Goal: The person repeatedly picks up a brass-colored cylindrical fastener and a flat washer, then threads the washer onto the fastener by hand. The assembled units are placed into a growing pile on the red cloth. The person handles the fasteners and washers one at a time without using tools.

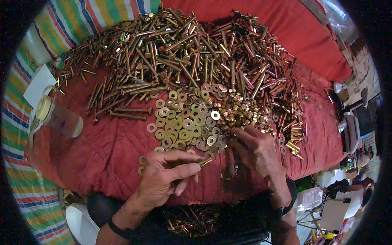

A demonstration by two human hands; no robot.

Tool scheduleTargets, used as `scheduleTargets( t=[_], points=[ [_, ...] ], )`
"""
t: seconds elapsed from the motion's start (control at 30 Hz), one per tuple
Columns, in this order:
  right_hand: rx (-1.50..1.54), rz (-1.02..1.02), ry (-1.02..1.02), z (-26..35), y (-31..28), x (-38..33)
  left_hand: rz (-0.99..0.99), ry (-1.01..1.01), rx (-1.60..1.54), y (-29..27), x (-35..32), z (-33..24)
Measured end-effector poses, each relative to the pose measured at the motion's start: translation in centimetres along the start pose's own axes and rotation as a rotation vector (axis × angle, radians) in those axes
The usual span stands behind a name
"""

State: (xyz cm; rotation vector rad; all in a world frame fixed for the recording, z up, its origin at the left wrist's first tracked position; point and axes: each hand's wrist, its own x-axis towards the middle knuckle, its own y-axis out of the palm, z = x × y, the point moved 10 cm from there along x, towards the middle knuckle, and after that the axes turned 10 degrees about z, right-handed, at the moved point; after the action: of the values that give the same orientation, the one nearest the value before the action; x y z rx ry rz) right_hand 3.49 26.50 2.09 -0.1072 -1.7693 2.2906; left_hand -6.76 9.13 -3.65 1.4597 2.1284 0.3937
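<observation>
My left hand [165, 173] is closed, pinching a short gold-coloured bolt [206, 162] between thumb and fingers. Most of the bolt is covered by the fingers. Just beyond lies a spread of flat round washers [183, 124] in a dull gold finish. My right hand [258, 149] reaches into the near edge of a heap of small nuts [241, 112], where it borders the washers. Its fingers point down and bend; they are partly smeared, and whether they grip anything does not show.
A large pile of long bolts [171, 49] covers the far part of the red padded cloth [110, 143]. A clear jar with a pale lid [63, 116] lies at the left. More metal pieces [192, 220] sit close to my body. Shorter gold pieces [296, 139] lie at the right.
</observation>
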Motion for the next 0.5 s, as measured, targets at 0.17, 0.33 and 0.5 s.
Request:
scheduleTargets(
  t=[0.17,0.33,0.5],
  points=[
    [-0.025,-0.043,-0.035,0.1,1.3,0.9,-0.024,0.021,0.050,-0.3,0.0,-0.1],
    [-0.087,0.009,-0.100,0.7,2.3,1.8,-0.040,-0.005,0.018,-0.3,0.0,-0.1],
    [0.391,-0.008,0.006,0.3,0.8,2.0,-0.072,0.035,0.102,-0.1,0.0,-0.8]
  ],
)
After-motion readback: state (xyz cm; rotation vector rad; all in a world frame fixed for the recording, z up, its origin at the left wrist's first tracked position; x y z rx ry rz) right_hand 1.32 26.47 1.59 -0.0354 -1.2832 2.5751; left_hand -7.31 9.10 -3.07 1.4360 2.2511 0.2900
